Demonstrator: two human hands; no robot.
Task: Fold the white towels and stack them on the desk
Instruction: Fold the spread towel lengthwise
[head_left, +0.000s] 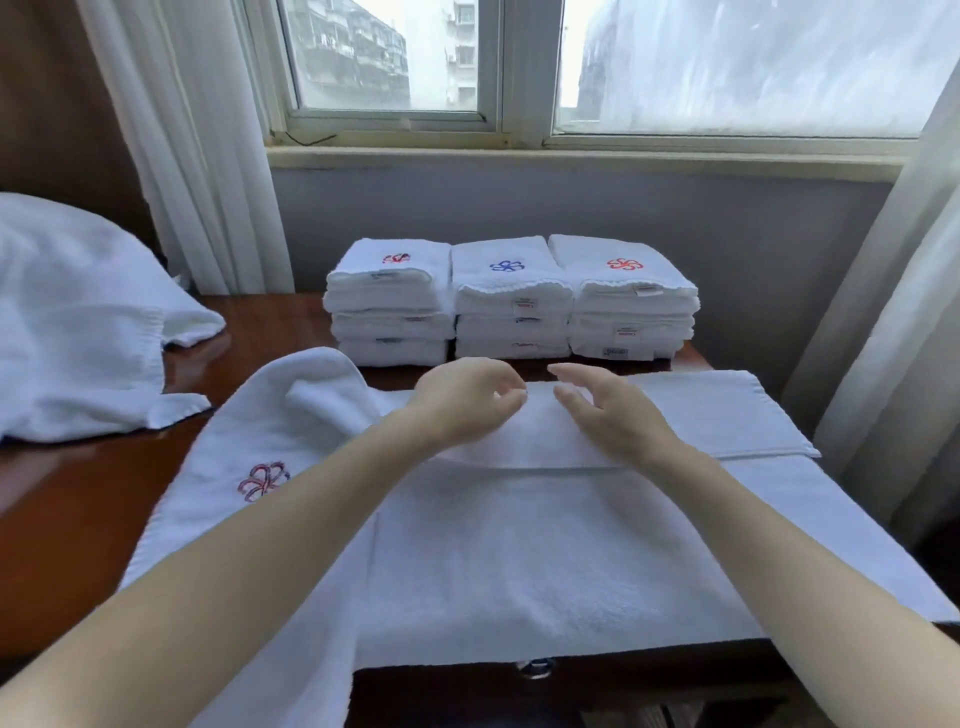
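Both of mine hang empty over the work: my left grip (467, 400) with fingers loosely curled, my right grip (608, 410) with fingers relaxed and spread, neither one holding cloth, as far as I can tell. Under them the towel (519, 561) lies across the bench (78, 519), its far edge folded toward me into a flat band (701, 415), its left end rumpled up beside the stitched flower (263, 480). That rumple is my worry: if I fold on without smoothing it, the crease will likely run crooked and the bundle come out lopsided. The near edge hangs over the front of the bench, so a careless tug could drag the whole towel off. The three stacks (511, 306) stand just beyond my fingers at the back, so a wide sweep might knock them askew. A heap (78, 322) of unfolded white cloth waits at my left. I see no basket, bin or tray; everything sits straight on the bench
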